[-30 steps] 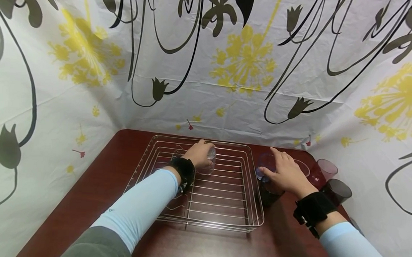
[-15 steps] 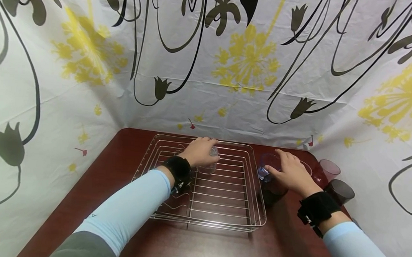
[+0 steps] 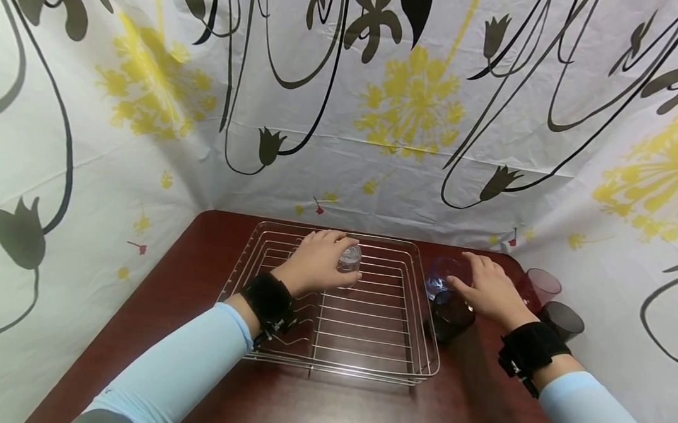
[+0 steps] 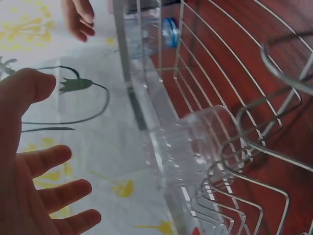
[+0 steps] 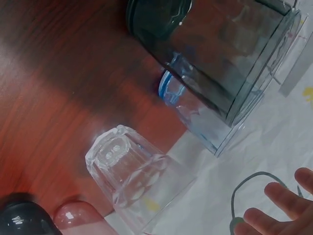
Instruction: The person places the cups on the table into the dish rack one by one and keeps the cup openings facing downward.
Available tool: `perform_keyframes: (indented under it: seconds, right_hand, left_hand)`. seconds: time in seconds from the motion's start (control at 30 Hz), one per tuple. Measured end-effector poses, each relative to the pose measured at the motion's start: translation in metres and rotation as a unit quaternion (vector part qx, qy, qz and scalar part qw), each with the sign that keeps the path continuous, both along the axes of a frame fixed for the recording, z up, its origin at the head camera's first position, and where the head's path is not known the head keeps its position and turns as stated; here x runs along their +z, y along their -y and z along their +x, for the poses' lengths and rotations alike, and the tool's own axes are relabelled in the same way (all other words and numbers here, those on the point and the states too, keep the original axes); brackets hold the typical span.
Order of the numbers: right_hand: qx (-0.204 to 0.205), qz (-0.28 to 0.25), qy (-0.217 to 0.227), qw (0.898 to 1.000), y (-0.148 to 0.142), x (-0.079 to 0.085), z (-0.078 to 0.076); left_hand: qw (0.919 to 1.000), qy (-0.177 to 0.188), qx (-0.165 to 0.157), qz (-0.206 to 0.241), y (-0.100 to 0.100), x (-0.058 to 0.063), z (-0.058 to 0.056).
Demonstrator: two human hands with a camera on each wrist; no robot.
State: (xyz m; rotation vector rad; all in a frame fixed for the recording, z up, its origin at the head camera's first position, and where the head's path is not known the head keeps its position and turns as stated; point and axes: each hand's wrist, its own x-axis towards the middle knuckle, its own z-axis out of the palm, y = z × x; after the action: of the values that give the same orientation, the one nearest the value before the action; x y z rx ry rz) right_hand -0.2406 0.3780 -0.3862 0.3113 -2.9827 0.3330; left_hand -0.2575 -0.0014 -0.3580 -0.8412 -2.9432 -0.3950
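Note:
A clear glass (image 3: 351, 257) stands on the wire dish rack (image 3: 363, 313), with its round base seemingly upward. Beside it is my left hand (image 3: 318, 261), and the left wrist view shows this hand (image 4: 49, 181) with fingers spread, apart from the glass (image 4: 190, 147). My right hand (image 3: 491, 291) hovers to the right of the rack with loosely extended fingers, holding nothing. Below and left of it stand a blue-tinted glass (image 3: 437, 284) and a dark tinted glass (image 3: 450, 314). A second clear glass (image 5: 132, 176) appears in the right wrist view.
At the table's right edge stand a pink glass (image 3: 542, 283) and another dark glass (image 3: 561, 319). The dark red table (image 3: 336, 407) is enclosed by a patterned white sheet (image 3: 294, 190). Bent wire prongs (image 4: 269, 166) rise from the rack's left part.
My left hand has drawn back slightly and its fingers have come away from the clear glass, which stays on the rack. The right hand has shifted slightly right, exposing more of the dark glass.

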Motion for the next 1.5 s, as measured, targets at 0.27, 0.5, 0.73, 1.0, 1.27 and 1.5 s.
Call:
perform_keyframes:
  seconds: [0.27,0.5,0.73,1.0,1.27,1.5]
  right_hand:
    - [-0.011,0.01,-0.002,1.0,-0.01,-0.002,-0.001]
    - [-0.024,0.005,0.005,1.0,-0.023,-0.006,0.0]
    - [-0.034,0.01,0.015,0.999,-0.033,-0.013,-0.001]
    - [-0.046,0.012,0.028,0.998,-0.046,-0.022,-0.009]
    - [-0.059,0.013,0.035,0.998,-0.053,-0.029,-0.018]
    - [-0.065,0.021,0.028,0.997,-0.054,-0.033,-0.019]
  left_hand:
    - [0.9994,-0.03,0.008,-0.012,0.006,0.005,0.024]
    - [0.998,-0.048,0.037,-0.019,0.012,0.004,0.045]
    - [0.997,-0.051,0.055,-0.021,0.015,0.0,0.057]
    - [0.9964,-0.048,0.067,-0.02,0.014,-0.002,0.062]
    - [0.9963,-0.045,0.073,-0.004,0.015,-0.005,0.067]
    - [0.9969,-0.041,0.068,0.001,0.018,-0.008,0.07]
